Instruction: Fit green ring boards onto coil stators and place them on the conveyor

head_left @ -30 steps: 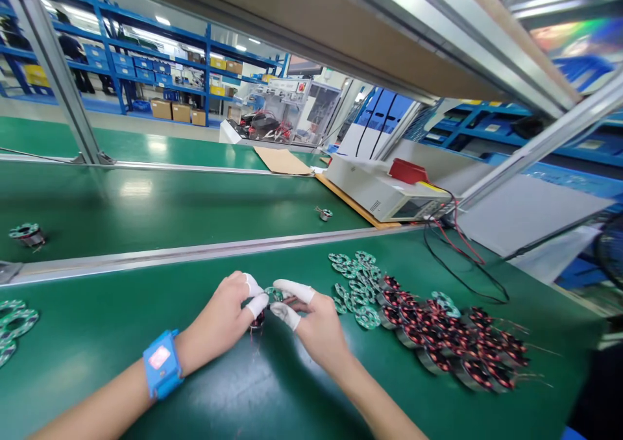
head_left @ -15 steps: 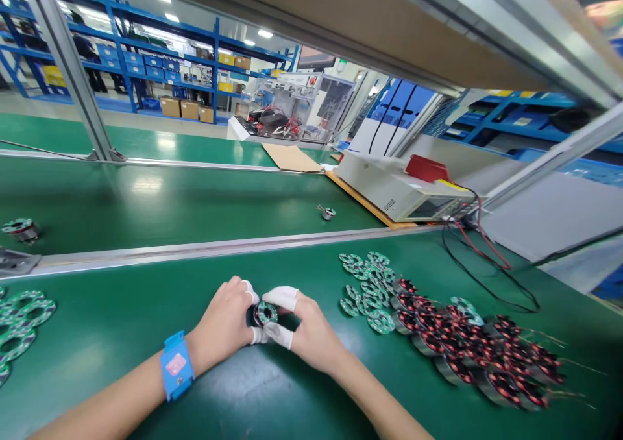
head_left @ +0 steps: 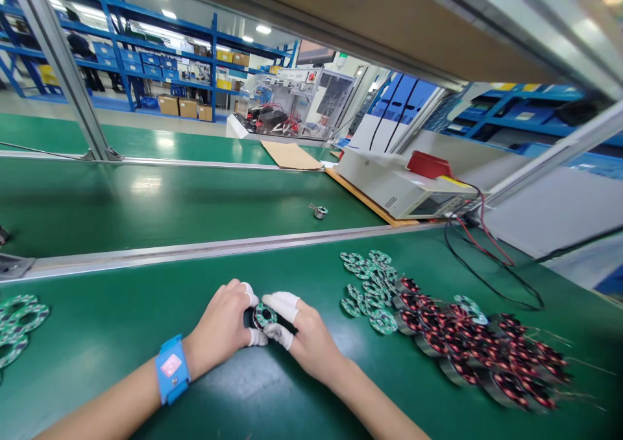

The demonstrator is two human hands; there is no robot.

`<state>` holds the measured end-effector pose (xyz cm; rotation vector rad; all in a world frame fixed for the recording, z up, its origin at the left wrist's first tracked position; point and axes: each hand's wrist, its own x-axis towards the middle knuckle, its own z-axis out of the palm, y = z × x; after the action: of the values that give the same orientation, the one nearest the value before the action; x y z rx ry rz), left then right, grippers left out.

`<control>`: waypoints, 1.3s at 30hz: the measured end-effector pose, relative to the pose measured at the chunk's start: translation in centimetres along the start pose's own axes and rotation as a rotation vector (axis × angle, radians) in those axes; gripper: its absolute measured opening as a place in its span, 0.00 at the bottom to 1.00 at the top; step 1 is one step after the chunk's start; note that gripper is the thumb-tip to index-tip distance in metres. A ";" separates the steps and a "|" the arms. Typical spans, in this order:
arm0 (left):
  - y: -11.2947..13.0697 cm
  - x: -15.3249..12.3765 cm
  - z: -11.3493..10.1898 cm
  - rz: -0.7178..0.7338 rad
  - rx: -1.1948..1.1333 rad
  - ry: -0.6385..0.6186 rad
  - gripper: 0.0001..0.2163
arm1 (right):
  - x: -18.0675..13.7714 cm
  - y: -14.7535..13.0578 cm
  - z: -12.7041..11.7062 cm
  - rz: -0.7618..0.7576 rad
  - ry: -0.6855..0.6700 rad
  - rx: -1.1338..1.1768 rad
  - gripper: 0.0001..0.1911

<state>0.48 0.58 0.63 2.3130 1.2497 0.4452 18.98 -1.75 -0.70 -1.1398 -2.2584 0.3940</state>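
Both hands meet over one small wound coil with a green ring board [head_left: 265, 314] on top, held just above the green counter [head_left: 146, 336]. The left hand [head_left: 224, 323], with a blue wrist strap [head_left: 171, 368] on its forearm, closes around the coil's left side; the right hand [head_left: 302, 333] clamps it from the right, white finger cots on thumb and forefinger pressing at the ring's edge. The two hands touch each other at the fingertips around the part.

To the right of the hands lies a loose heap of green ring boards [head_left: 370, 284], and beyond it, running toward the near right, a heap of coils with red-brown windings [head_left: 477, 355], their thin wire leads sticking out. At the far left edge of the counter lie a few more green rings [head_left: 19, 317].

Past a metal rail [head_left: 195, 248] runs a green belt [head_left: 170, 200] carrying one small coil [head_left: 320, 211]. On the right stands a white instrument [head_left: 403, 190] with a red box on it and black and red leads [head_left: 481, 258] trailing onto the counter. Blue shelving [head_left: 146, 57] fills the background.
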 end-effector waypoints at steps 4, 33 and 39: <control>-0.1 0.0 0.0 0.000 0.005 -0.005 0.13 | 0.0 -0.2 0.0 -0.005 0.026 -0.052 0.19; 2.5 -1.7 -2.3 0.127 0.054 -0.025 0.14 | 0.5 -0.3 -1.2 0.290 -0.162 0.516 0.22; 2.1 -2.2 1.0 0.313 0.326 0.040 0.14 | 0.7 -0.6 0.3 0.342 -0.069 0.502 0.19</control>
<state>1.29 -2.50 0.84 2.8084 1.0416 0.4176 18.10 -1.50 -0.36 -1.2406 -1.8540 1.0806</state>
